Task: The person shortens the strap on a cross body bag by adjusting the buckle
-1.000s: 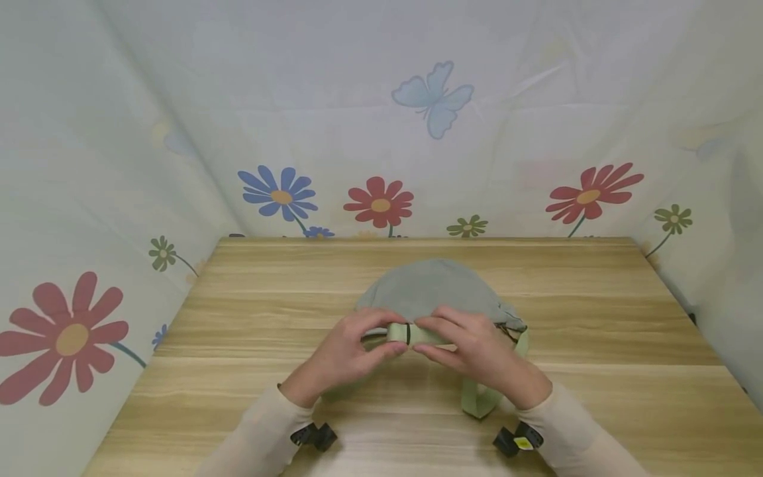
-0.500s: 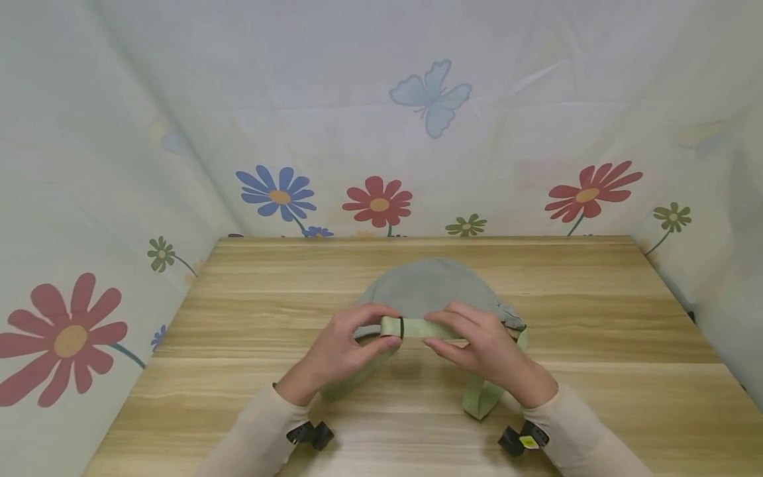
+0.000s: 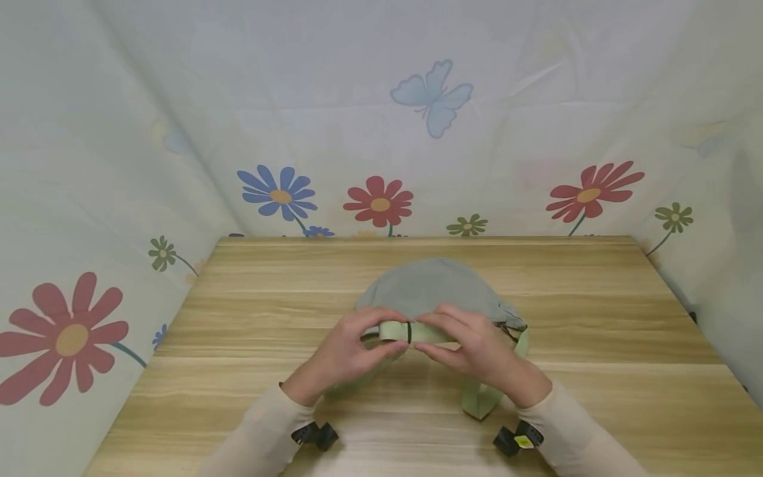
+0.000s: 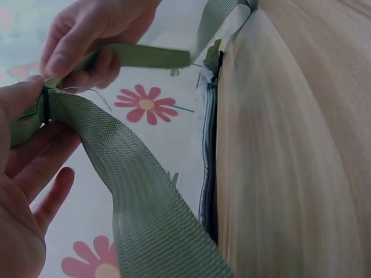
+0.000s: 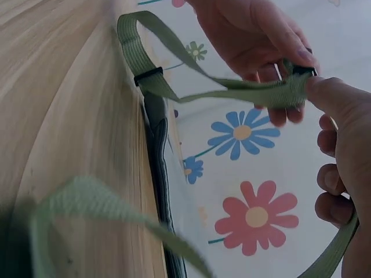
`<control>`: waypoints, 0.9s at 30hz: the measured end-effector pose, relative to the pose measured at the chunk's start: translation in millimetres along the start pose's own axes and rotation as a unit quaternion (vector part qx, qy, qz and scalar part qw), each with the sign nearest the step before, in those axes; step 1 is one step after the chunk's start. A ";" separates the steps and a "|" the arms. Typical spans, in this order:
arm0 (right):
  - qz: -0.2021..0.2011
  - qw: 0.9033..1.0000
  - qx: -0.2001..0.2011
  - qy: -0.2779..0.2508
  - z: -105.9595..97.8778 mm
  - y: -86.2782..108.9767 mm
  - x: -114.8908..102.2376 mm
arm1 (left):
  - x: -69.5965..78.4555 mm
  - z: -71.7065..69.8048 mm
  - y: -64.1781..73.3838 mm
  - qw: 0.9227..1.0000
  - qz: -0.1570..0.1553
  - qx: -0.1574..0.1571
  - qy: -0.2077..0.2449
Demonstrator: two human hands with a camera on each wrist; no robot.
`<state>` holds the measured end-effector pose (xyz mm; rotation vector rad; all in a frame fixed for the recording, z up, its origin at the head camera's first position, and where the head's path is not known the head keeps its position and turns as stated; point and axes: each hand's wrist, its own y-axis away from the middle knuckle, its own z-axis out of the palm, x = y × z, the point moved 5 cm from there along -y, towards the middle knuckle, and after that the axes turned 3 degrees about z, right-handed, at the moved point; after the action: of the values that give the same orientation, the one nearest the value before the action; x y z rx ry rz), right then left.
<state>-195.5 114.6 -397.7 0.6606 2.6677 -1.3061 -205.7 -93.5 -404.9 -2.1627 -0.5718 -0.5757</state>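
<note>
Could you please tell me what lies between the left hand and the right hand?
In the head view, a black strap slider on a light-green webbing strap lies between the left hand and the right hand.

Shows ribbed, woven strap [image 4: 145, 191] in the grip, matt cloth bag [image 3: 432, 288] beyond it, smooth wood-grain tabletop [image 3: 596, 318] beneath

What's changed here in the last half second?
The right hand moved left along the green strap, closing in on the black slider and the left hand, which shifted slightly right with the slider. The grey bag stayed put on the table.
</note>
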 end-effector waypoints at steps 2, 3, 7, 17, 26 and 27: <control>0.012 1.000 0.002 0.011 -3.8 3.5 2.7 | -0.9 -3.3 1.5 1.000 -0.007 0.009 -0.010; 0.017 1.000 0.004 0.017 -6.2 5.4 4.1 | -1.6 -5.3 2.3 1.000 -0.010 0.015 -0.013; 0.024 0.999 0.011 0.026 -13.7 11.5 8.6 | -4.1 -10.8 3.7 1.000 -0.009 0.024 -0.009; -0.011 1.000 0.018 0.020 -13.0 12.9 8.8 | -6.4 -9.4 3.3 0.999 -0.023 0.025 0.025; -0.006 1.000 0.026 -0.011 -6.4 11.9 5.7 | -9.2 -5.8 3.5 0.998 -0.043 -0.005 0.047; -0.003 1.000 0.027 -0.014 -6.0 12.1 5.9 | -9.5 -5.6 3.5 0.998 -0.046 -0.009 0.049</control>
<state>-195.1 127.8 -404.3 0.6356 2.6227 -1.3821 -212.4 -101.9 -409.2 -2.1191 -0.6170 -0.7356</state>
